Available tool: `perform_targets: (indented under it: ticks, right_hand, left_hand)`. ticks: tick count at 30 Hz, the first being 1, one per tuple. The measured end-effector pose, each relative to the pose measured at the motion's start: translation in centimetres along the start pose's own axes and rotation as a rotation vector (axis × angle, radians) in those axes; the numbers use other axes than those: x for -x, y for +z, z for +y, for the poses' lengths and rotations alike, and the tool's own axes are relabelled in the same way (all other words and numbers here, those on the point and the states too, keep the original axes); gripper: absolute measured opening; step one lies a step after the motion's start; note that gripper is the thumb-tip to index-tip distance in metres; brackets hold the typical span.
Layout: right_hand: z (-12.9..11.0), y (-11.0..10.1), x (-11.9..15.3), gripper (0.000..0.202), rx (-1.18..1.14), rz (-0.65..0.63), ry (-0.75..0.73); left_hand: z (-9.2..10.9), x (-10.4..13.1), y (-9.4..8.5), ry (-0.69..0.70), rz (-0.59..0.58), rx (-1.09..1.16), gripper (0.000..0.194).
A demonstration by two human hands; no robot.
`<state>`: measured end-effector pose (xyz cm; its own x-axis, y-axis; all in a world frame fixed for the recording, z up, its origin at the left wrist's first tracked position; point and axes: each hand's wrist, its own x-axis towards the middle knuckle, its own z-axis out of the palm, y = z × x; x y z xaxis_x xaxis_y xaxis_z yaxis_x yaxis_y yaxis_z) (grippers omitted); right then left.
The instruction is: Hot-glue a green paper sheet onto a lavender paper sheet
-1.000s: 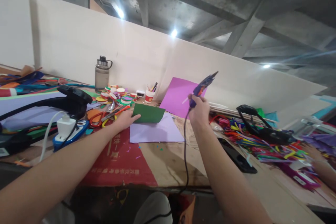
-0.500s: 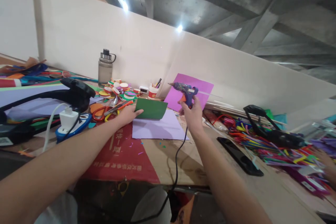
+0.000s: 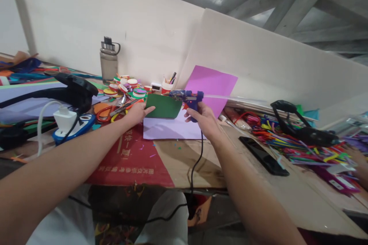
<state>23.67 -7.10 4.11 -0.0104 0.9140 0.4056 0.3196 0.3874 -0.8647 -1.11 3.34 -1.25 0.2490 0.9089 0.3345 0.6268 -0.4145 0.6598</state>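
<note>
Head: left hand [image 3: 137, 113] holds one green sheet [image 3: 164, 107], right hand [image 3: 207, 121] one glue gun [image 3: 193, 98].

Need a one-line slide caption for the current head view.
Right hand holds a blue glue gun level by green paper held in the left hand.

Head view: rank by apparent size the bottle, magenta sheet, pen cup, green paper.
1. Magenta sheet
2. Bottle and green paper: too alike to rank
3. Pen cup, partly hidden
</note>
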Motion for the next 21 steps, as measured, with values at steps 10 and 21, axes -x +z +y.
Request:
perform_targets:
  ticks: [10,21]
  right_hand:
    - [-1.4,0.6,0.9,0.027,0.411,-0.150,0.017]
    - [1.4,4.3,1.6,0.035,0.765,-0.244,0.008]
  left_hand:
    - [-0.1,-0.3,0.0,-0.003,0.027,0.004,0.038]
    - [0.7,-0.1,0.1,0.028,0.042,0.018,0.035]
